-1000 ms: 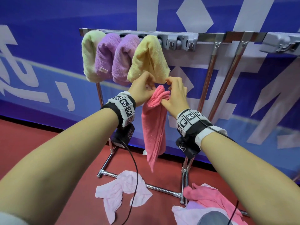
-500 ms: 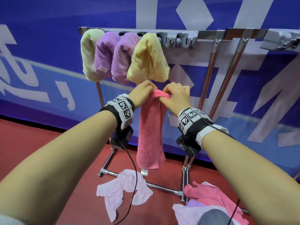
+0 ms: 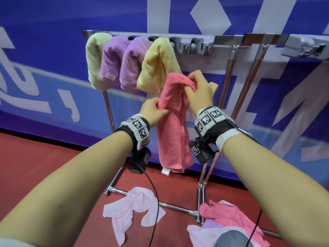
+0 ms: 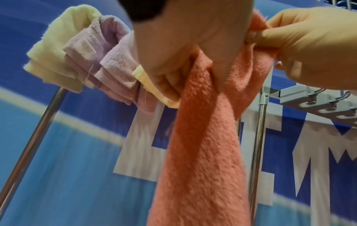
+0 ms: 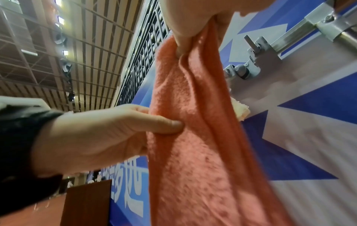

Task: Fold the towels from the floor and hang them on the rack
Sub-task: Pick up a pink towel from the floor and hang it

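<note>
A folded pink towel [image 3: 173,122] hangs in the air in front of the metal rack [image 3: 229,39], just below the yellow towel [image 3: 158,66]. My right hand [image 3: 197,90] grips its bunched top end. Lower down, my left hand [image 3: 155,110] pinches its left edge, thumb on the front. In the left wrist view the pink towel [image 4: 201,137] runs down from my left hand [image 4: 185,65], with the right hand [image 4: 301,45] above. In the right wrist view the pink towel [image 5: 193,122] hangs from my right hand [image 5: 191,27], and the left hand [image 5: 123,126] pinches it.
On the rack hang a green towel [image 3: 95,59], two purple towels [image 3: 122,61] and the yellow one; grey clips [image 3: 195,47] to their right hold nothing. On the red floor lie a pale pink towel [image 3: 128,211] and a heap of pink and white towels [image 3: 227,221].
My right hand lifted the towel's top toward the rack. My left hand slid from the top down to the towel's left edge. The towel now hangs straighter.
</note>
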